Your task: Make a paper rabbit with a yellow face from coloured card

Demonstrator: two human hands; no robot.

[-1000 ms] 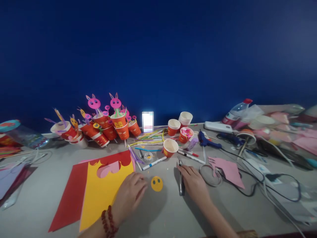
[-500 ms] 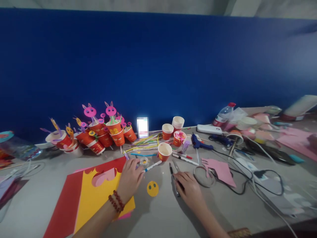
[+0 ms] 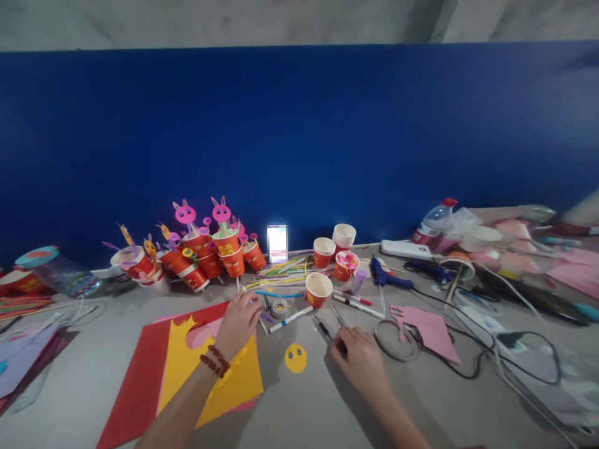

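While the yellow disc point(image 3: 296, 358) is flanked on the table point(image 3: 290, 415) by the left hand point(image 3: 238, 321) at ten o'clock, beside purple strips point(image 3: 266, 317), and the right hand point(image 3: 358, 355) at three, beside a pen point(image 3: 322, 327), neither grip's closure can be told.

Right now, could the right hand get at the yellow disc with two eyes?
Most likely yes: the yellow disc lies uncovered on the table, left of the right hand, and I see nothing standing between them. The black pen lies just beyond that path.
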